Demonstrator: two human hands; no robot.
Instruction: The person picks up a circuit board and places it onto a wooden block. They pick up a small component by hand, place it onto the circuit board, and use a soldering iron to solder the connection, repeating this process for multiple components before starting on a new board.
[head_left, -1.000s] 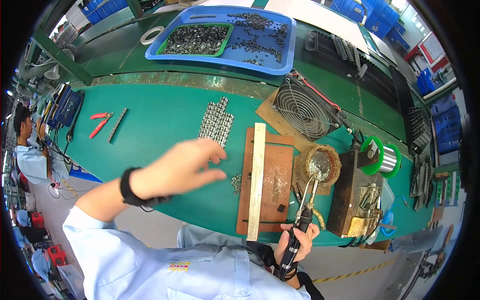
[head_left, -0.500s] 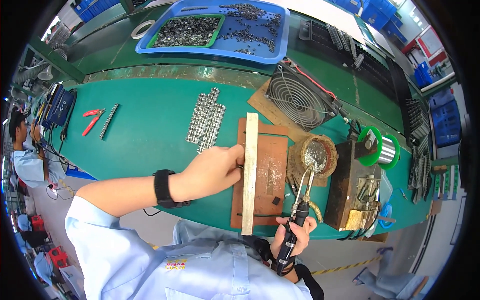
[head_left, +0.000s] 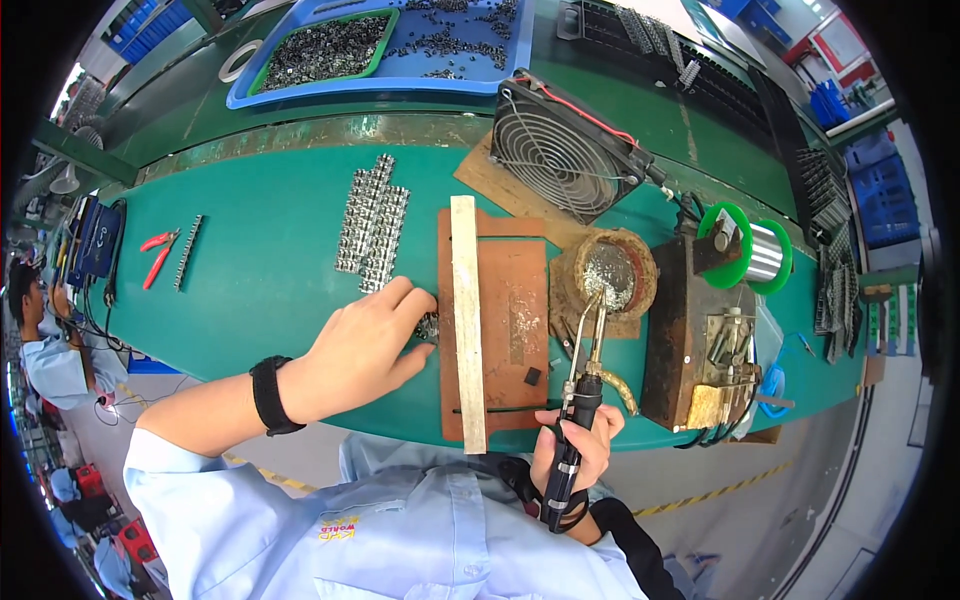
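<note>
My left hand [head_left: 362, 350] is at the left edge of a brown board [head_left: 510, 390], thumb and fingers closed round a small silvery metal part [head_left: 427, 327]. The fingers partly hide that part. A pale flat bar [head_left: 467, 330] lies lengthwise on the board, just right of these fingertips. My right hand [head_left: 585, 450] grips the black handle of a soldering iron [head_left: 576, 425], which has a thin tube along its shaft. Its tip reaches into a round, crusted pot [head_left: 612, 275] with silvery bits inside. Rows of small metal parts [head_left: 375, 225] lie beyond my left hand.
A black fan [head_left: 560, 150] stands behind the board. Right of the pot are a dark metal box [head_left: 675, 340] and a green-flanged solder spool [head_left: 765, 255]. Red-handled cutters [head_left: 157, 262] and a thin strip [head_left: 190, 252] lie left. A blue tray [head_left: 440, 50] holds many small parts.
The view has shifted, so the bench sits further left. My left hand has drawn back from the bar, and a small metal part now shows at its fingertips. The iron's tip stays at the pot.
</note>
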